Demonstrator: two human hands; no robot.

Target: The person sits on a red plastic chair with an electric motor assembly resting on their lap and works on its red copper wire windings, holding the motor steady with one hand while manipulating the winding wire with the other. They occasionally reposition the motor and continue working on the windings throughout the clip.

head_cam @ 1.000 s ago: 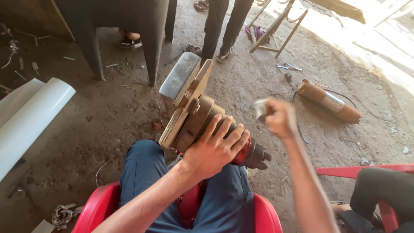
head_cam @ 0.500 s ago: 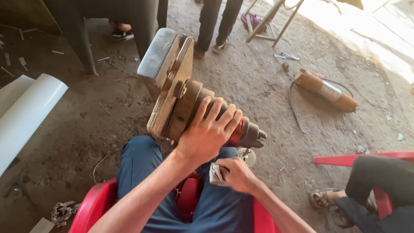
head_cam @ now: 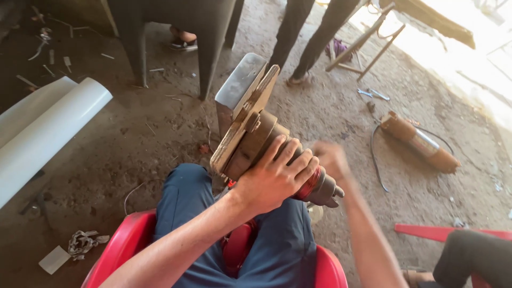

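I sit on a red plastic chair (head_cam: 125, 245) with a heavy rusty motor part (head_cam: 250, 128) propped on my lap; it has a flat metal plate on top and red copper winding near its lower end. My left hand (head_cam: 274, 178) is clamped around the part's round body, just above the winding. My right hand (head_cam: 332, 159) is raised beside the part's right side and is blurred by motion. Whether it holds anything does not show.
A white pipe (head_cam: 48, 133) lies on the dirt floor at left. A rusty cylinder with a cable (head_cam: 418, 141) lies at right, with small hand tools (head_cam: 373, 94) beyond it. Another person's legs (head_cam: 304, 37) stand ahead by dark furniture (head_cam: 205, 48). A seated person's knee (head_cam: 472, 256) is at lower right.
My right hand rose from my lap, where it held a small pale piece, up to the right side of the motor part. My left hand kept its grip.
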